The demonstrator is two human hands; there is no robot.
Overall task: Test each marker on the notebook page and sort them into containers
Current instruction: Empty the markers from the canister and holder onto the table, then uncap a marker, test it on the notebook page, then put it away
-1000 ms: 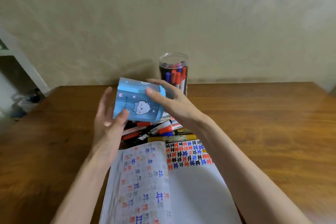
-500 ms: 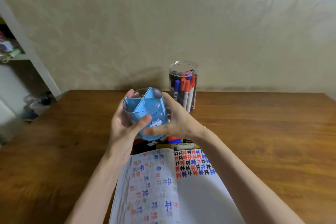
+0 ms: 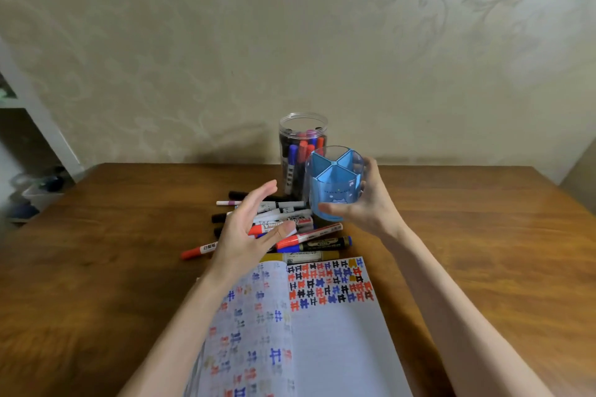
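Release on the left: left hand [image 3: 248, 235], spread and empty, off the blue holder [image 3: 335, 193] cupped half a second back, hovering over loose markers [image 3: 290, 224] heaped on the counter [image 3: 129, 235] beyond the open notebook [image 3: 322, 332]; behind them, clear jar [image 3: 301, 145] already stocked with markers. Rightward, blue holder upright, compartments empty, gripped by right hand [image 3: 371, 206] alone just before the jar; likely about to be set down for sorting, testing not yet resumed.
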